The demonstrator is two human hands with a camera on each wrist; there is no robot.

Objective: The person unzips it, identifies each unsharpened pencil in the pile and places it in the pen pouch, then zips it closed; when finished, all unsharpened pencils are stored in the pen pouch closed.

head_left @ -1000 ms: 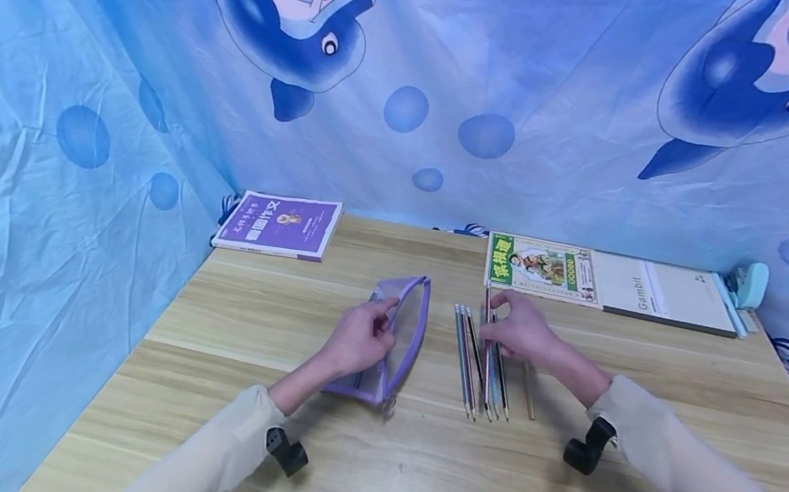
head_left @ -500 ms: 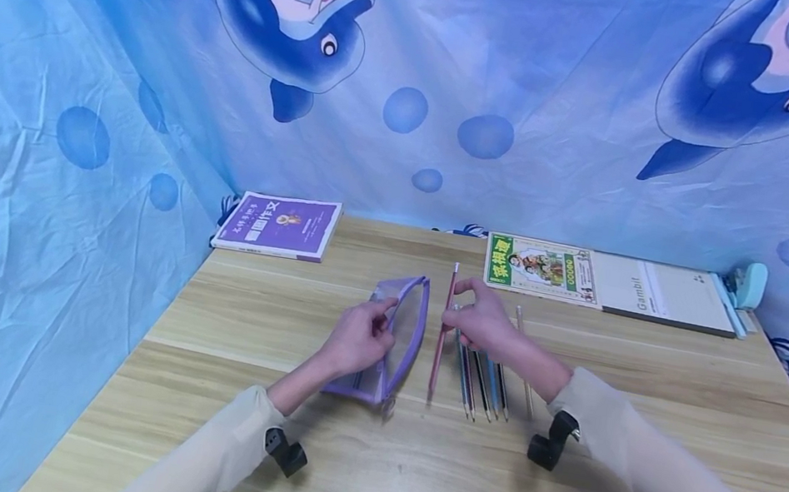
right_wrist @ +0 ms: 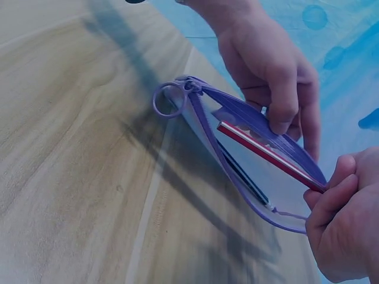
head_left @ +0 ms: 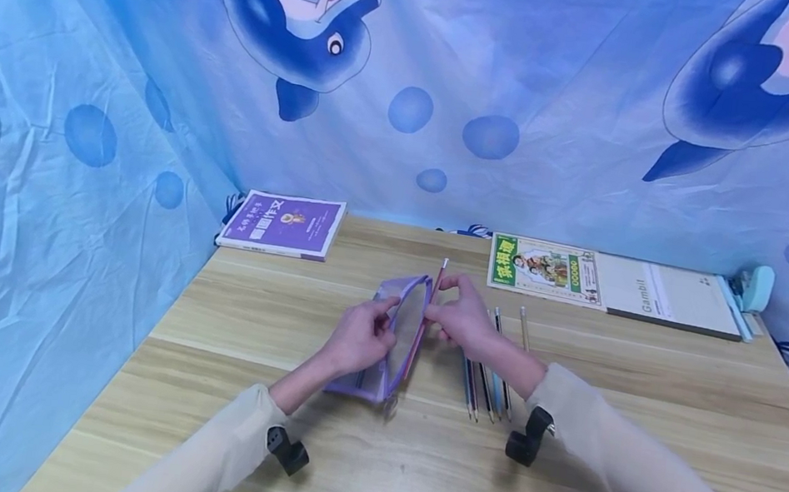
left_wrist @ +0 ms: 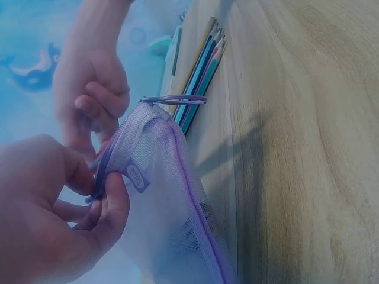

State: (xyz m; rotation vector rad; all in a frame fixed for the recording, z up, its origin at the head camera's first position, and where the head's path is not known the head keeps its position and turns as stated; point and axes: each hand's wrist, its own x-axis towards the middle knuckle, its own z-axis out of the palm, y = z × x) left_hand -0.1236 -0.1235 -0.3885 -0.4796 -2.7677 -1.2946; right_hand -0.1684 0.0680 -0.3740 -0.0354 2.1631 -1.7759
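In the head view my left hand (head_left: 359, 338) pinches one edge of a see-through pencil pouch (head_left: 351, 391) with purple trim, its zip mouth spread wide. My right hand (head_left: 463, 319) pinches a red-striped pencil (head_left: 442, 271) at the mouth. From the right wrist, the red pencil (right_wrist: 266, 152) slants across the opening, its free end inside the pouch rim (right_wrist: 254, 208). A dark pencil (right_wrist: 246, 180) lies within the pouch. The left wrist view shows thumb and fingers on the zip edge beside a small tag (left_wrist: 136, 176).
Several dark and blue pencils (head_left: 487, 395) lie on the table right of the pouch, with a gold pencil (head_left: 524, 325) beside them. A purple book (head_left: 282, 224) sits at the back left. A green-covered book (head_left: 546, 269) and a white box-like item (head_left: 668, 294) stand behind the pencils.
My right hand has lifted the red pencil from the group and carried it left to the pouch mouth. My left hand has stayed in place on the pouch.
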